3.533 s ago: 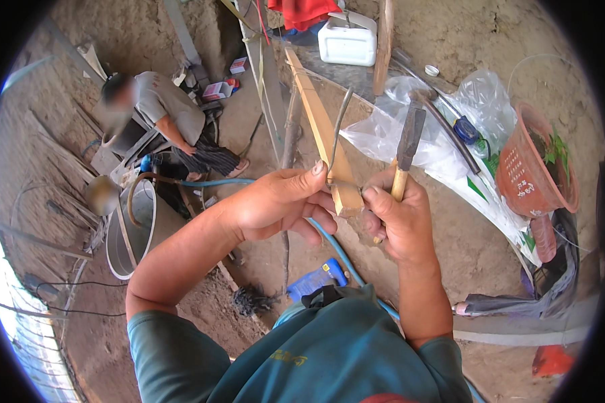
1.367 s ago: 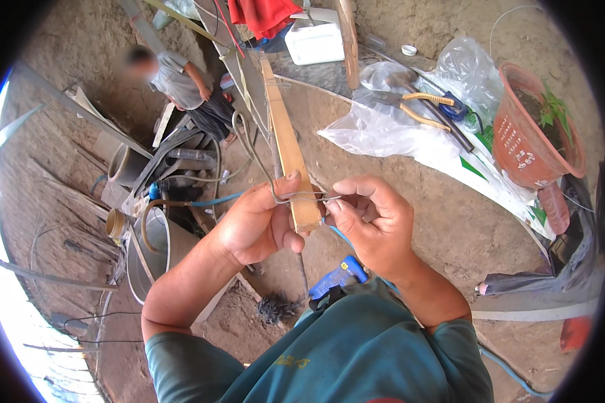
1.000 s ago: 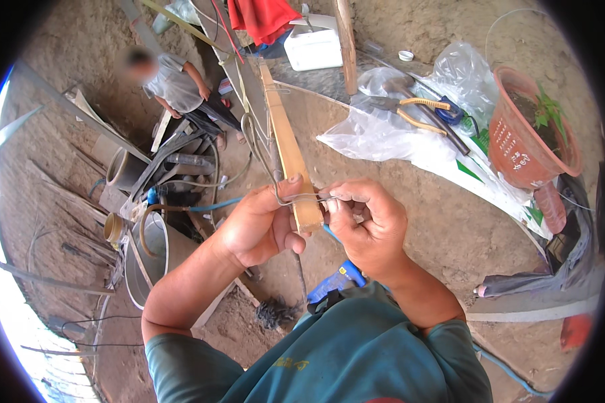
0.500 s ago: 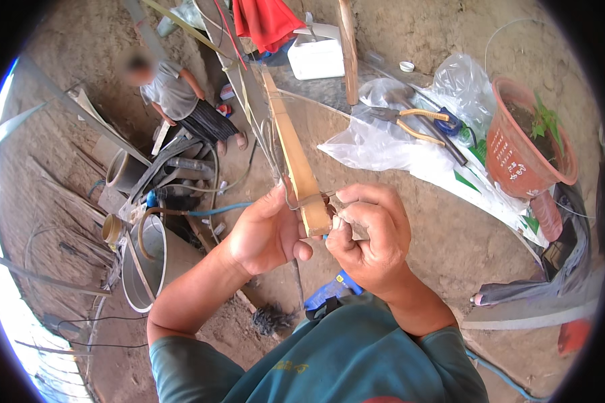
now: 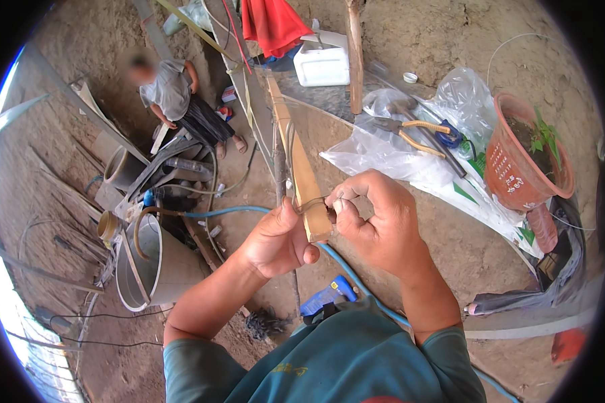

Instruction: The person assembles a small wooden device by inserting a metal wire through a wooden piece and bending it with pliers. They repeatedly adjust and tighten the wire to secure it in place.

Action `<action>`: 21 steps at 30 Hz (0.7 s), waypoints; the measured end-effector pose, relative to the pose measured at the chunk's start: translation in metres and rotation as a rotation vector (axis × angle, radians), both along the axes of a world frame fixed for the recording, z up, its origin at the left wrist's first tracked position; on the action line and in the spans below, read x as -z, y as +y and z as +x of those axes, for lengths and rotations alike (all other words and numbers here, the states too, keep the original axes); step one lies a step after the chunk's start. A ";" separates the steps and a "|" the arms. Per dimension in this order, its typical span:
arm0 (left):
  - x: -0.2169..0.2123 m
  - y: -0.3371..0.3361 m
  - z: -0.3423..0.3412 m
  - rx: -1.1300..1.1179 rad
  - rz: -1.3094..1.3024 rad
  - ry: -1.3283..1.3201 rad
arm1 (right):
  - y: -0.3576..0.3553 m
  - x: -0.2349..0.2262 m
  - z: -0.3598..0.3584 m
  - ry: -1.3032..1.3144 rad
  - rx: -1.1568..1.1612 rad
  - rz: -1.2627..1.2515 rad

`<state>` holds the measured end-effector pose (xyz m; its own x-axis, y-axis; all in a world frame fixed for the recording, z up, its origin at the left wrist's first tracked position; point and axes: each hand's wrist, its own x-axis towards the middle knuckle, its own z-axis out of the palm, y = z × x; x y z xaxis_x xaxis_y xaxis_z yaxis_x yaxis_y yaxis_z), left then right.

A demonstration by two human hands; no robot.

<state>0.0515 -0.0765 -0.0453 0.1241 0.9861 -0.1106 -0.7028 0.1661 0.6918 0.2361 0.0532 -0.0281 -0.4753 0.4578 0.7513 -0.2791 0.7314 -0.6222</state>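
A long wooden bar (image 5: 292,158) runs away from me, its cut end between my hands. A thin wire (image 5: 308,202) crosses around the bar near that end, and a bent length of it stands up along the bar. My left hand (image 5: 275,242) is closed about the left side and underside of the bar, thumb up beside the wire; some of its fingers are hidden by the wood. To the right of the bar, my right hand (image 5: 378,218) pinches the wire between thumb and forefinger, its other fingers curled in.
Pliers (image 5: 410,134) with yellow handles lie on plastic sheeting beside a potted plant (image 5: 507,161). Left stands a large bucket (image 5: 138,275) with a hose (image 5: 228,209). A person (image 5: 175,94) stands at the far left. A wooden post (image 5: 354,60) rises behind.
My right hand has turned and drawn slightly away to the right, still pinching. The wire's free length has shifted closer over the bar. My left hand keeps its hold.
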 end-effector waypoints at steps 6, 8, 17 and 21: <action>0.004 0.003 0.016 -0.124 0.016 -0.015 | 0.010 -0.015 -0.004 -0.044 -0.035 0.015; 0.006 0.002 0.019 -0.135 0.056 -0.002 | 0.008 -0.014 -0.005 -0.051 -0.056 0.006; 0.020 0.008 0.036 -0.285 0.093 -0.151 | 0.008 -0.016 -0.014 -0.068 -0.056 0.157; 0.023 0.005 0.035 -0.307 0.100 -0.142 | 0.007 -0.024 -0.015 -0.087 -0.128 0.075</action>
